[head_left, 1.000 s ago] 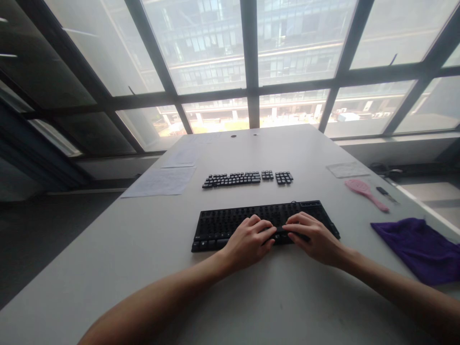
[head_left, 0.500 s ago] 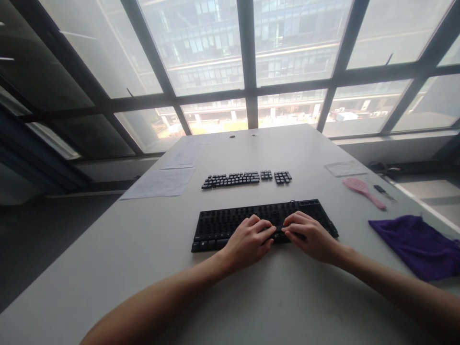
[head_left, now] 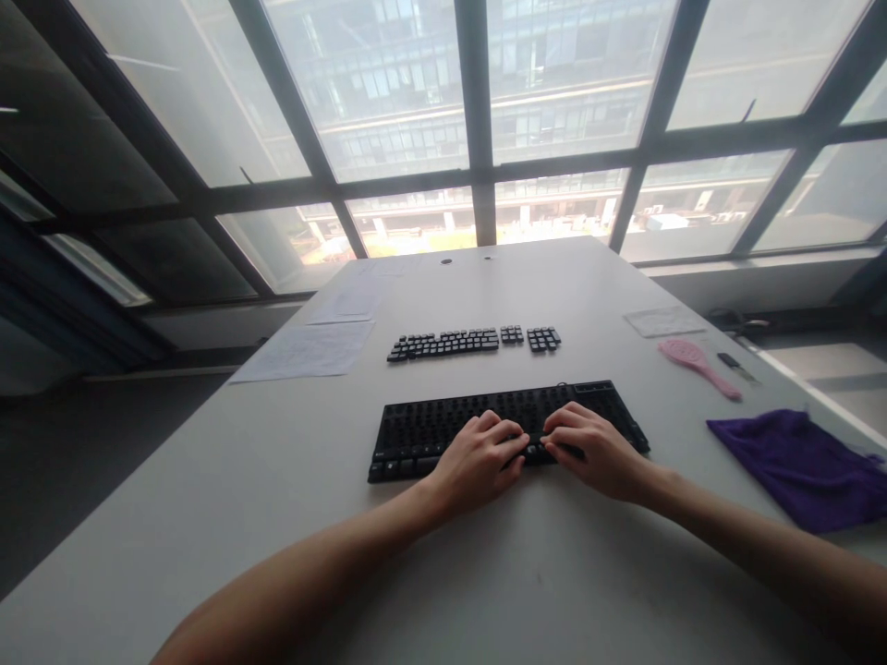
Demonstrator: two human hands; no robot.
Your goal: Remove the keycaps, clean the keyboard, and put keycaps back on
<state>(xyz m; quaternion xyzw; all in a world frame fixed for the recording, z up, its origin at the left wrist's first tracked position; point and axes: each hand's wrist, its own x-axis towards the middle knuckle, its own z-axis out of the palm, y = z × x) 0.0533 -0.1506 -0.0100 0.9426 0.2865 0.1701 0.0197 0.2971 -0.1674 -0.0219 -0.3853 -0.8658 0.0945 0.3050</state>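
A black keyboard [head_left: 422,429] lies on the white table, most of its upper rows bare of keycaps, with caps along its front row at the left. My left hand [head_left: 481,459] rests over the front middle of it, fingers bent and drawn together. Just to the right, my right hand [head_left: 589,448] is closed in a similar way, thumb and fingers meeting near the left fingertips. Whatever the fingertips pinch or press is too small and dark to make out. Behind the keyboard sit loose black keycaps [head_left: 450,343], laid out in rows and blocks.
On the right lie a purple cloth [head_left: 796,466], a pink hairbrush [head_left: 698,367], a small dark-handled tool [head_left: 737,367] and a clear flat packet [head_left: 663,321]. Paper sheets [head_left: 301,351] cover part of the table's left side. Large windows [head_left: 554,83] rise beyond the far edge.
Both hands hold nearly the same place on the keyboard, with only slight finger movement. The whole view has shifted a little; objects on the table stay put.
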